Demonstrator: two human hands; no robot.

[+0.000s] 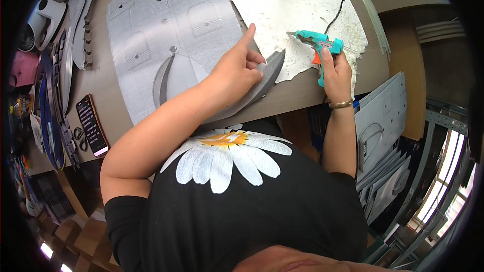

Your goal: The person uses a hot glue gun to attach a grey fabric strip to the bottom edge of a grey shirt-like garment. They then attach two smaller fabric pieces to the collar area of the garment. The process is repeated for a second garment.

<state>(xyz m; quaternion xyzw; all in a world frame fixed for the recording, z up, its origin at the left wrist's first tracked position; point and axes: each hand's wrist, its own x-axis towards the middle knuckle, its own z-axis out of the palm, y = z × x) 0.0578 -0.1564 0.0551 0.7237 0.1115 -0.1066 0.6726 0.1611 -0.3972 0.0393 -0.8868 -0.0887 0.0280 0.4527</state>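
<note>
Our right hand (337,70) grips the glue gun (310,36) above the white sheet (282,7); our left hand (236,73) holds the grey strip (273,69) beside the panel (146,22). The nozzle (291,34) faces our left fingers, so a careless swing could burn them. A snagged cord (343,7) could also jerk our aim.

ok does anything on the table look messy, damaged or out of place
The white sheet beneath the teal glue gun does: pale, yellowish blotches speckle it, and its lower edge looks ragged. They may be glue residue, though I can't tell for certain. Nothing else clearly stands out.
</note>
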